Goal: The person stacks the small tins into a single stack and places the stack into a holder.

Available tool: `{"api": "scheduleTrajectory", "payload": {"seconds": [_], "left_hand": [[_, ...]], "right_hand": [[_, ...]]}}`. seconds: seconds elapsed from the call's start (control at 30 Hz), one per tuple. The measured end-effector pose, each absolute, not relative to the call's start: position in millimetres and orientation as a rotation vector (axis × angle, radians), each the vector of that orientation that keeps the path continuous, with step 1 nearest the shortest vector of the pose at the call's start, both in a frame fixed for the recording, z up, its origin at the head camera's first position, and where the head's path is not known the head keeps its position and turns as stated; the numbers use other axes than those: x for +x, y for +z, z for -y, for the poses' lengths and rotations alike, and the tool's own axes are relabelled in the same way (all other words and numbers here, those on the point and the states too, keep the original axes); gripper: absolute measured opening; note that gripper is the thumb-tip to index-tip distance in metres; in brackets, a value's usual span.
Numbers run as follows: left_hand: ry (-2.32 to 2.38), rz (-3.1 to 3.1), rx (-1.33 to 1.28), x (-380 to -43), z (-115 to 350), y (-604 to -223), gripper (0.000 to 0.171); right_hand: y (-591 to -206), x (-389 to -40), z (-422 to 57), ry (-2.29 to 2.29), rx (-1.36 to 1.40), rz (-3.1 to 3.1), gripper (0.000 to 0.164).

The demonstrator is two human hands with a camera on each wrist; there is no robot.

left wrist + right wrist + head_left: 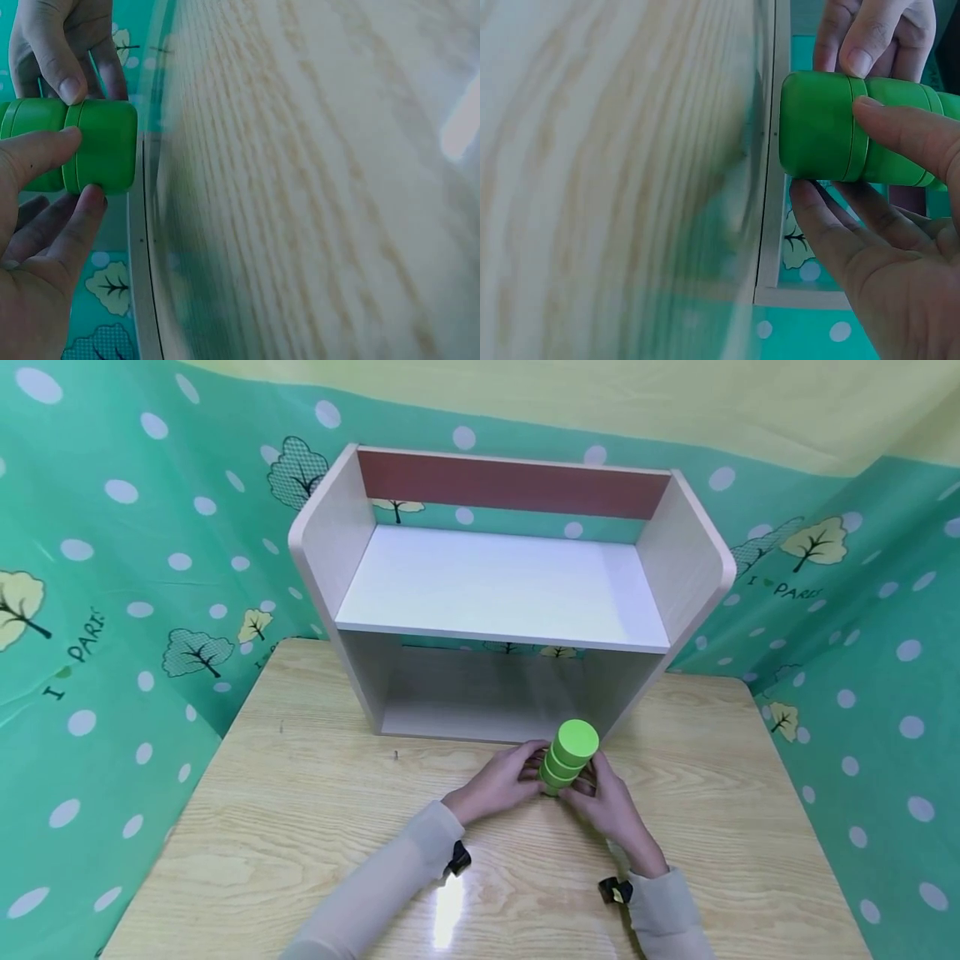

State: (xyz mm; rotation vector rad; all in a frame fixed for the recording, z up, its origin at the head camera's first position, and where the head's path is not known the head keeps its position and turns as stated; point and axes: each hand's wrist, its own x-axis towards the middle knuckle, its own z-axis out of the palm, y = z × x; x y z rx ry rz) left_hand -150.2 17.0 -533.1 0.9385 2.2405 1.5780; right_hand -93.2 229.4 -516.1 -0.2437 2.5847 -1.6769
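A bright green cylinder made of several stacked round sections [567, 758] stands upright, tilted a little in the head view, in front of the shelf unit's right side. My left hand [504, 782] grips it from the left and my right hand [606, 797] from the right. Thumb and fingers of the left hand [37, 247] pinch the lower sections in the left wrist view. The right wrist view has the right hand [907, 247] holding the same green cylinder [821, 127] near the seam above its bottom section. Its flat base is close over the tabletop.
Behind the hands stands a white two-tier shelf unit [502, 585] with a dark red back strip [517, 483]. It rests on a light wood-grain table [315, 827]. A green patterned cloth [112, 635] hangs around the table. Dark wrist cameras [458, 858] sit at both cuffs.
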Motion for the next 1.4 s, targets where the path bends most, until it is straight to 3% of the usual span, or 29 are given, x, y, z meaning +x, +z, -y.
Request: {"api": "scheduleTrajectory", "payload": {"seconds": [1.4], "left_hand": [[1.652,-2.226,0.809,-136.9,41.5,-511.5,0.066]], "right_hand": [[-488.8,-95.7,-181.7,-1.754,-0.431,-2.503,0.076]]}}
